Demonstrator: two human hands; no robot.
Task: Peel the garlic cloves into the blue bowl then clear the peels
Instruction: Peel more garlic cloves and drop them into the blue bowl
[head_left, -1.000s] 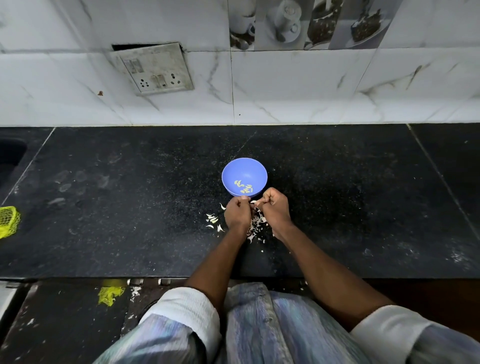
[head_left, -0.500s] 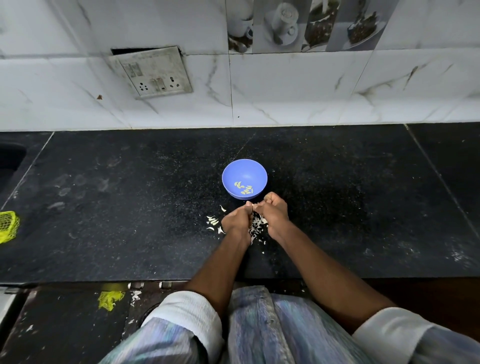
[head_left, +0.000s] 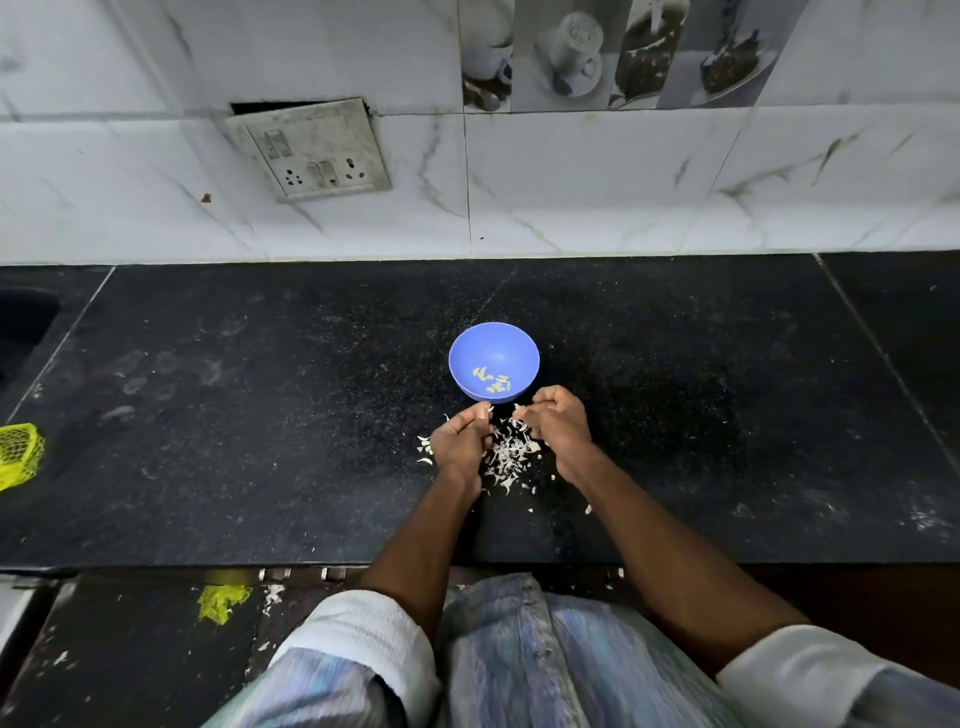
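The blue bowl stands on the black counter with several peeled garlic cloves in its bottom. Just in front of it, my left hand has its fingers curled and pinches a small pale garlic clove at the fingertips; most of the clove is hidden. My right hand is also curled and pinches a white bit of peel near the bowl's front rim. A small gap separates the two hands. A loose heap of white garlic peels lies on the counter between and under my wrists.
A yellow mesh bag lies at the counter's left edge, near a dark sink opening. A switchboard is on the tiled wall behind. A yellow scrap and some peel bits lie on the lower ledge in front.
My hands were pressed together on the clove; now they have pulled apart, the right one drawing away with a bit of peel. The bowl has not moved.
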